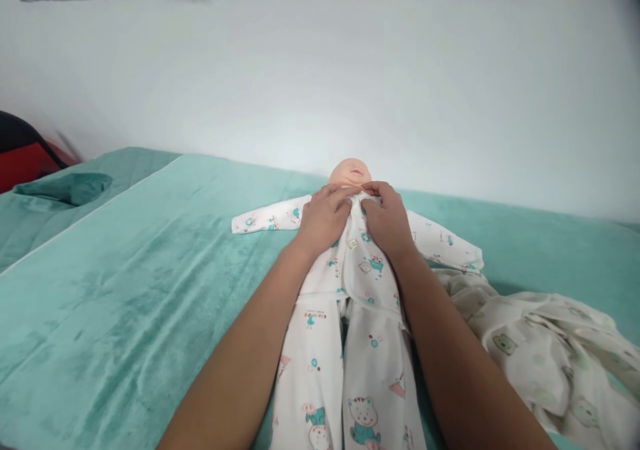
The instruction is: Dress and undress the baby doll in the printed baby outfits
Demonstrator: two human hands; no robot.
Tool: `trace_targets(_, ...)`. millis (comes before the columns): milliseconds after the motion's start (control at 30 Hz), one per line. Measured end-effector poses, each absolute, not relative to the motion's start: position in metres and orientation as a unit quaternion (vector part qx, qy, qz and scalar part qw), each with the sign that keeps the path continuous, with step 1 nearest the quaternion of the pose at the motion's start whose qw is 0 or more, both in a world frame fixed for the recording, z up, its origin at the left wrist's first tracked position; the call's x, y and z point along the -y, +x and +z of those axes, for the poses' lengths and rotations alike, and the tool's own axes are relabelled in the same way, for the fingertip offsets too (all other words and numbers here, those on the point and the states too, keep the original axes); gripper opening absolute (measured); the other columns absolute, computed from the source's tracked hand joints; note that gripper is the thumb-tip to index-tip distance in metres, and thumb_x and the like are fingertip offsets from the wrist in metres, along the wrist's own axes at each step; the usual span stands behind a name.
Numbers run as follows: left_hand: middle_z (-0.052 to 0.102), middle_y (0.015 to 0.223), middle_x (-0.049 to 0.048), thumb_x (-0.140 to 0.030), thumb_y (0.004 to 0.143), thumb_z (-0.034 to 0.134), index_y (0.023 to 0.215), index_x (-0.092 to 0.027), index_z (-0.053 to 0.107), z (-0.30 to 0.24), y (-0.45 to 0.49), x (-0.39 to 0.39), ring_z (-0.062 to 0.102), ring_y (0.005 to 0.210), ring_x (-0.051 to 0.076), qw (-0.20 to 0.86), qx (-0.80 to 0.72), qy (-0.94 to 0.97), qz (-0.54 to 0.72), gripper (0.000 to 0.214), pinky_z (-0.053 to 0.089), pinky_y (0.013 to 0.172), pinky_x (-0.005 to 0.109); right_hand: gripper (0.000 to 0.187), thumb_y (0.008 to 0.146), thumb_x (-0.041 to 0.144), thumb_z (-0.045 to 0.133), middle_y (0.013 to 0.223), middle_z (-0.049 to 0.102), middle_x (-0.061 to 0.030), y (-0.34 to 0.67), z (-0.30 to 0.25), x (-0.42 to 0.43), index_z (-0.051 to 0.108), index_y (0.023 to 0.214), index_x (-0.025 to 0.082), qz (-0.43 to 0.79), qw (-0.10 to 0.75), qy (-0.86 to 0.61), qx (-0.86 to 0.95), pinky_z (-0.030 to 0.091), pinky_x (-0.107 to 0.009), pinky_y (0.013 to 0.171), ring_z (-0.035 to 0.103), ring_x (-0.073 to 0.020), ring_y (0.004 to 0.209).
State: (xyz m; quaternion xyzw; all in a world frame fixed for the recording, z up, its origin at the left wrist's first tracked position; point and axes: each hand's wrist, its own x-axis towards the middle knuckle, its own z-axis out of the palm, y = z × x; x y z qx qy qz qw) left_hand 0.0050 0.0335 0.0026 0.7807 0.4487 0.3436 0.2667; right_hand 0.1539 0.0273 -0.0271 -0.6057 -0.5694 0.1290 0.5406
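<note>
A baby doll [345,170] lies on its back, its head toward the wall. It wears a white baby suit [373,280] printed with small animals, sleeves spread to both sides and legs running toward me. At the left of the neckline, my left hand [327,215] has its fingers and thumb closed on the suit's collar. My right hand [389,218] pinches the collar's other side, its fingertips close to the left ones just below the doll's chin. A round button [353,244] shows on the chest, below my hands. My hands hide the shoulders and part of the collar.
A crumpled white cloth [545,343] with green animal prints lies at the right, near one sleeve. Under everything is a green plush bed cover [150,290]. A white wall [310,70] stands behind. A red and black object [27,150] sits at the far left.
</note>
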Motion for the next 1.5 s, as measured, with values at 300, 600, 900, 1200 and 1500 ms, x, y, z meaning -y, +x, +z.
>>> trace_targets(300,0.057,0.139,0.0016,-0.025,0.096,0.040,0.126,-0.033,0.065,0.002,0.006,-0.034,0.047,0.133,0.022,0.262,-0.455,0.780,0.341,0.040,0.036,0.114,0.042,0.027,0.075,0.019,0.048,0.099,0.066,-0.0064,0.153,-0.024,-0.026,0.063,0.097,0.023,0.128,0.556,-0.604,0.556,0.044,-0.045,0.091,0.056,-0.0253,0.099)
trace_targets(600,0.067,0.124,0.0013,-0.018,0.091,0.047,0.106,-0.027,0.072,-0.006,0.003,-0.033,0.057,0.122,0.019,0.262,-0.416,0.758,0.428,0.031,0.042,0.110,0.036,0.023,0.073,0.018,0.047,0.099,0.066,-0.0043,0.149,-0.016,-0.018,0.066,0.083,0.025,0.122,0.552,-0.595,0.571,0.041,-0.044,0.095,0.052,-0.0257,0.105)
trace_targets(900,0.060,0.136,0.0036,-0.028,0.092,0.058,0.098,-0.025,0.073,-0.006,-0.010,-0.014,0.052,0.130,0.020,0.347,-0.391,0.727,0.446,0.016,0.040,0.111,0.036,0.020,0.069,0.013,0.044,0.078,0.061,0.0007,0.152,-0.006,-0.005,0.059,0.075,0.024,0.149,0.561,-0.517,0.629,0.044,-0.034,0.073,0.055,-0.0184,0.073)
trace_targets(1200,0.059,0.136,0.0048,-0.029,0.089,0.063,0.092,-0.024,0.070,-0.007,-0.011,-0.012,0.050,0.132,0.020,0.376,-0.383,0.711,0.453,0.009,0.040,0.111,0.036,0.020,0.079,0.020,0.046,0.083,0.066,-0.0001,0.149,-0.004,-0.003,0.065,0.082,0.024,0.143,0.550,-0.522,0.636,0.044,-0.033,0.073,0.057,-0.0187,0.075)
trace_targets(1500,0.059,0.136,0.0039,-0.027,0.090,0.062,0.092,-0.025,0.070,-0.005,-0.011,-0.011,0.049,0.133,0.020,0.359,-0.387,0.728,0.437,0.009,0.038,0.114,0.038,0.017,0.085,0.025,0.049,0.072,0.059,0.0023,0.148,-0.005,-0.003,0.066,0.088,0.024,0.175,0.547,-0.517,0.635,0.041,-0.030,0.063,0.051,-0.0150,0.063)
